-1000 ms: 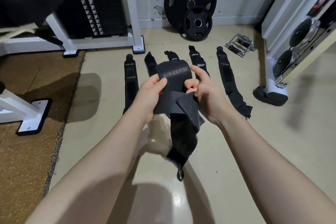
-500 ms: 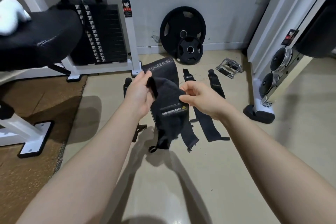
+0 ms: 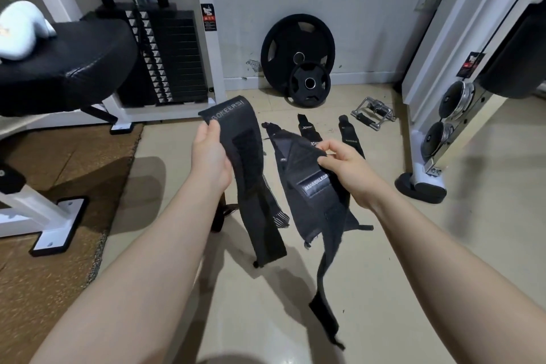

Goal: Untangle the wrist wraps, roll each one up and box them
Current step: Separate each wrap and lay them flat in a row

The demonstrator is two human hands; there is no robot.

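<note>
Head view: at frame center two black wrist wraps hang apart over the floor (image 3: 384,260). The left hand (image 3: 210,156) grips the left wrap (image 3: 251,174) near its top; the right hand (image 3: 344,167) pinches the right wrap (image 3: 313,198). More wraps (image 3: 348,136) lie on the floor behind, below the weight plates (image 3: 298,50).

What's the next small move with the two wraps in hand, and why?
Probably lay one down, most likely the right hand's wrap, beside the wraps on the floor. The two held wraps now hang apart, one in each grip, so they look untangled. The left hand holds the other wrap near its top end; rolling it likely needs both hands free.
</note>
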